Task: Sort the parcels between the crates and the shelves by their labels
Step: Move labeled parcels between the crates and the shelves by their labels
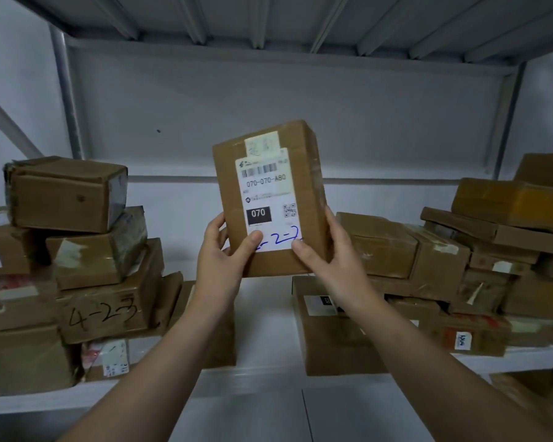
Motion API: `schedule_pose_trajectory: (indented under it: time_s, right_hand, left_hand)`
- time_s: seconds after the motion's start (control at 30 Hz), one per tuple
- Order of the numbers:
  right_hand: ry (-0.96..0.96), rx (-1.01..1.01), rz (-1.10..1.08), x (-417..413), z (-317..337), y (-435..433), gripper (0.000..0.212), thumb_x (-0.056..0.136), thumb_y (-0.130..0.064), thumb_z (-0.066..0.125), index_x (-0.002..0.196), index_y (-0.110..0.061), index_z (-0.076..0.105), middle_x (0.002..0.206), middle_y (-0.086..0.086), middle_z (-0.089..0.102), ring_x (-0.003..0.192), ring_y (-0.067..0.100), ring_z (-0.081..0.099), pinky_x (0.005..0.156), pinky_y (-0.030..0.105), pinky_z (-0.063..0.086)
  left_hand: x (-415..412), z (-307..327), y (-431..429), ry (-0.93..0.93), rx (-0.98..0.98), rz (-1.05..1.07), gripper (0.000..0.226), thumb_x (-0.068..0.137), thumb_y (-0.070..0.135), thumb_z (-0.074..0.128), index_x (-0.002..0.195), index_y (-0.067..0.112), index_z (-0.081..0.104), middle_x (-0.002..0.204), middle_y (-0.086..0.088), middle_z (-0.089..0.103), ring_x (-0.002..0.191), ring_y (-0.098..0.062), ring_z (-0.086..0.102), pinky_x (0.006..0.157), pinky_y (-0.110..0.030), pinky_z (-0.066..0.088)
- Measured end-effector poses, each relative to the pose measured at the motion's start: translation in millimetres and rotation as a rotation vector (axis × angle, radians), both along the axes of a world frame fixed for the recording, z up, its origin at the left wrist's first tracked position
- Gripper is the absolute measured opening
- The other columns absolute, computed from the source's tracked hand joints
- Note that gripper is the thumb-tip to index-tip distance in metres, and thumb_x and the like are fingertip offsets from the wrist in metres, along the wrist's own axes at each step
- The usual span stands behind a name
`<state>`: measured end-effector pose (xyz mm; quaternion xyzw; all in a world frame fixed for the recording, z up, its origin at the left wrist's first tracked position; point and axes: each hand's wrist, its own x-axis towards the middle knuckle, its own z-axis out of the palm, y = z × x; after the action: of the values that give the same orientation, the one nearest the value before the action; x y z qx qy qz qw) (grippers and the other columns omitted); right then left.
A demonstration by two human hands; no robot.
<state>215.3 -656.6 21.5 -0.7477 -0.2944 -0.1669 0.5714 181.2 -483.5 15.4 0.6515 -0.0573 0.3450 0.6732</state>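
Note:
I hold a brown cardboard parcel (300, 186) upright in front of the shelf, its white label facing me, printed "070-070-A80" with blue handwriting at the bottom. My left hand (225, 250) grips its lower left edge, thumb on the label. My right hand (324, 253) grips the lower right edge, thumb on the front. The parcel hangs above a bare gap in the white shelf (265, 298) between two piles of parcels.
A stack of brown boxes (93, 275), one marked "4-2-3", fills the shelf's left side. Another pile of boxes (428, 269) fills the right side. A metal shelf underside (268, 20) spans overhead. A lower shelf with a parcel (524, 390) shows at bottom right.

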Motion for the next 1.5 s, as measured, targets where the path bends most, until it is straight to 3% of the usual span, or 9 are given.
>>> schedule_pose_trajectory:
  time_s: [0.17, 0.3, 0.47, 0.6, 0.8, 0.93, 1.13, 1.27, 1.5]
  right_hand:
    - [0.025, 0.132, 0.124, 6.3, -10.2, -2.1, 0.059, 0.078, -0.043, 0.067, 0.126, -0.057, 0.037, 0.113, -0.036, 0.059, 0.106, -0.014, 0.054, 0.076, 0.007, 0.048]
    - [0.033, 0.197, 0.156, 6.5, -11.9, 2.1, 0.063, 0.082, -0.037, 0.067, 0.138, -0.035, 0.039, 0.122, -0.018, 0.061, 0.107, -0.005, 0.059, 0.077, 0.01, 0.049]
    - [0.035, 0.186, 0.128, 2.6, -11.5, 6.6, 0.056, 0.089, -0.028, 0.065, 0.138, -0.034, 0.039, 0.115, -0.027, 0.061, 0.105, -0.008, 0.058, 0.08, 0.011, 0.049]
    - [0.055, 0.231, 0.064, -8.9, -15.8, 9.9, 0.06, 0.089, -0.026, 0.065, 0.142, -0.028, 0.037, 0.131, -0.008, 0.056, 0.119, 0.006, 0.055, 0.1, 0.032, 0.048]
    - [0.07, 0.377, -0.115, -45.4, -41.0, -5.2, 0.061, 0.075, -0.043, 0.07, 0.131, -0.035, 0.047, 0.118, -0.01, 0.064, 0.102, 0.003, 0.064, 0.075, 0.018, 0.055]
    - [0.139, 0.433, -0.23, -68.0, -68.6, -35.4, 0.063, 0.077, -0.038, 0.068, 0.134, -0.025, 0.046, 0.11, -0.012, 0.069, 0.098, 0.002, 0.066, 0.072, 0.017, 0.055]
    - [0.147, 0.501, -0.419, -113.3, -104.1, -102.2, 0.056, 0.079, -0.032, 0.069, 0.126, -0.032, 0.039, 0.114, -0.012, 0.064, 0.099, 0.0, 0.064, 0.073, 0.015, 0.053]
    - [0.147, 0.514, -0.562, -148.7, -127.2, -162.5, 0.045, 0.08, -0.03, 0.072, 0.112, -0.039, 0.041, 0.107, -0.016, 0.065, 0.099, 0.0, 0.064, 0.076, 0.02, 0.054]
    - [0.292, 0.543, -0.717, -225.8, -187.5, -295.4, 0.045, 0.084, -0.026, 0.072, 0.117, -0.036, 0.044, 0.125, -0.002, 0.059, 0.109, 0.005, 0.061, 0.087, 0.025, 0.053]
  left_hand:
    - [-0.7, 1.0, -3.5, -0.069, 0.068, 0.066, 0.052, 0.081, 0.027, 0.072, 0.124, 0.037, 0.046, 0.122, 0.01, 0.06, 0.108, -0.013, 0.061, 0.087, -0.04, 0.055]
    - [-0.2, 3.1, -3.4, -0.096, 0.094, 0.094, 0.051, 0.082, 0.024, 0.072, 0.125, 0.035, 0.047, 0.121, 0.012, 0.06, 0.106, -0.005, 0.06, 0.088, -0.037, 0.055]
    - [-4.8, 0.3, -0.9, -0.097, 0.087, 0.119, 0.052, 0.081, 0.026, 0.074, 0.125, 0.033, 0.048, 0.118, 0.016, 0.06, 0.104, -0.001, 0.06, 0.084, -0.029, 0.055]
    - [-19.5, -3.8, -4.1, -0.109, 0.104, 0.117, 0.055, 0.073, 0.038, 0.074, 0.121, 0.036, 0.048, 0.118, 0.02, 0.056, 0.1, 0.006, 0.057, 0.067, -0.01, 0.051]
    - [-40.5, -32.6, -27.0, -0.059, 0.139, 0.012, 0.054, 0.068, 0.052, 0.069, 0.112, 0.06, 0.038, 0.129, 0.008, 0.051, 0.113, -0.01, 0.055, 0.079, -0.028, 0.057]
    - [-50.0, -55.5, -60.6, -0.012, 0.168, -0.073, 0.062, 0.071, 0.05, 0.066, 0.125, 0.041, 0.038, 0.134, 0.003, 0.047, 0.116, -0.014, 0.054, 0.082, -0.033, 0.057]
    - [-70.1, -86.5, -131.8, -0.022, 0.176, -0.235, 0.063, 0.076, 0.036, 0.069, 0.13, 0.025, 0.04, 0.121, 0.012, 0.044, 0.105, 0.009, 0.054, 0.076, -0.009, 0.05]
    - [-84.0, -107.3, -191.0, 0.011, 0.254, -0.33, 0.076, 0.073, 0.043, 0.068, 0.139, 0.019, 0.038, 0.12, 0.017, 0.04, 0.107, 0.007, 0.052, 0.08, -0.014, 0.051]
    - [-120.7, -158.8, -329.4, 0.155, 0.347, -0.537, 0.054, 0.083, 0.027, 0.071, 0.132, 0.031, 0.047, 0.125, 0.012, 0.055, 0.107, 0.001, 0.056, 0.08, -0.019, 0.051]
